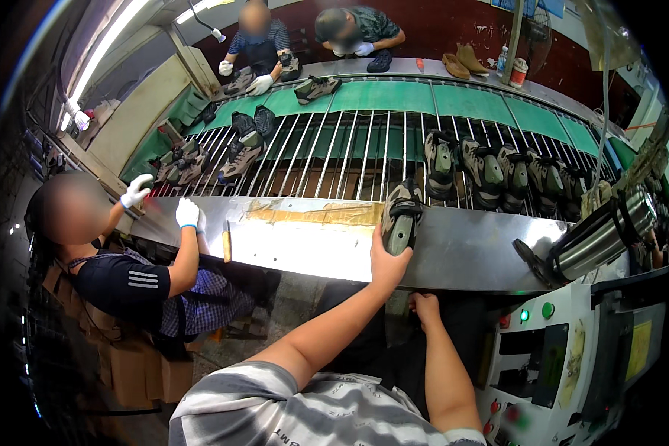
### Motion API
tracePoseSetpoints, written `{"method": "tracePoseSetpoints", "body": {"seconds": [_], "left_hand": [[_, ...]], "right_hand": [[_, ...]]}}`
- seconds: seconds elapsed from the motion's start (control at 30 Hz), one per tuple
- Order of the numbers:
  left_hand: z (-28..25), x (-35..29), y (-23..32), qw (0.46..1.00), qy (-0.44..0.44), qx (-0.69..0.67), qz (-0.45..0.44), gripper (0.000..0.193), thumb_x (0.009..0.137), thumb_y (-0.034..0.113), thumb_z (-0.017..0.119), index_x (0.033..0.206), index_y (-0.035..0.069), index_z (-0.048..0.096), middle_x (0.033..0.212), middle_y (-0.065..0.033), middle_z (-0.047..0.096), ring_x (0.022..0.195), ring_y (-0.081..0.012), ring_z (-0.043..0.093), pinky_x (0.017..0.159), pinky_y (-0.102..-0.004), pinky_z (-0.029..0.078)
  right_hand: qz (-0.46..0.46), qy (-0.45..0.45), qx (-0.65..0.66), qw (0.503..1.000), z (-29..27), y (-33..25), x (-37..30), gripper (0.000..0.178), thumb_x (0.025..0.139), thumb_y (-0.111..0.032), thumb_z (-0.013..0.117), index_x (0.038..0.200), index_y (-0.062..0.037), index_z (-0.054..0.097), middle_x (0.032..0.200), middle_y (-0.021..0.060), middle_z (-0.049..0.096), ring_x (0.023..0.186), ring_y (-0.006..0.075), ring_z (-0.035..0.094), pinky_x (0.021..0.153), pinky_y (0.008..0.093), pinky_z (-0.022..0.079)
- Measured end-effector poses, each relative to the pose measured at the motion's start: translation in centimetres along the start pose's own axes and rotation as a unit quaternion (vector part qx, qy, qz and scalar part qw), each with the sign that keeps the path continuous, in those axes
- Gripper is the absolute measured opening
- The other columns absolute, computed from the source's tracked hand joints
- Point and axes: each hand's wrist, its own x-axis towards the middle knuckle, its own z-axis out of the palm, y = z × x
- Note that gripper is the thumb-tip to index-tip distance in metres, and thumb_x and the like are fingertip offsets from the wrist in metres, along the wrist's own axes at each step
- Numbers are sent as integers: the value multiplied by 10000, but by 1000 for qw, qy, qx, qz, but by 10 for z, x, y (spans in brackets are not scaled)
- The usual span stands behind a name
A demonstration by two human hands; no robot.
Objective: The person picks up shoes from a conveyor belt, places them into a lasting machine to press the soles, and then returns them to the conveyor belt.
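My left hand (389, 262) grips a grey-and-black sneaker (404, 215) by its heel end. The sneaker is at the metal ledge's inner side, its toe end toward the rods, with a greenish-grey piece showing in its opening. Below the ledge's front edge, near my lap, my right hand (424, 308) is curled closed; the inside of its grip is hidden. Just right of the held shoe, another sneaker (440, 165) rests on the metal rods, and several similar sneakers (514, 178) stand in a row beyond it.
A steel ledge (461, 249) borders the rod conveyor (334, 160); a green belt (386, 95) runs behind. At right are a steel cylinder (598, 238) and a control box (531, 357). A gloved co-worker (137, 275) stands left; two people (256, 44) work opposite.
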Motion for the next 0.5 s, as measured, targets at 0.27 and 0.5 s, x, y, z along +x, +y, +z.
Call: {"method": "tracePoseSetpoints", "body": {"seconds": [0.27,0.5], "left_hand": [[-35,45,9,969,-208,134,6,907,671,185,699,1463,34,284,1346,-220,483,1249,-305,477,1032,-327,367],[-93,109,9,869,-197,-302,-340,464,782,183,604,1215,30,536,1093,-139,612,1012,-276,595,899,-423,496]], "right_hand": [[24,-20,71,997,1,-5,-2,174,785,-157,630,729,6,600,675,76,604,601,153,576,569,281,443],[76,-45,176,980,0,-10,0,148,801,-147,642,762,-11,602,690,60,592,601,141,571,566,268,447]]}}
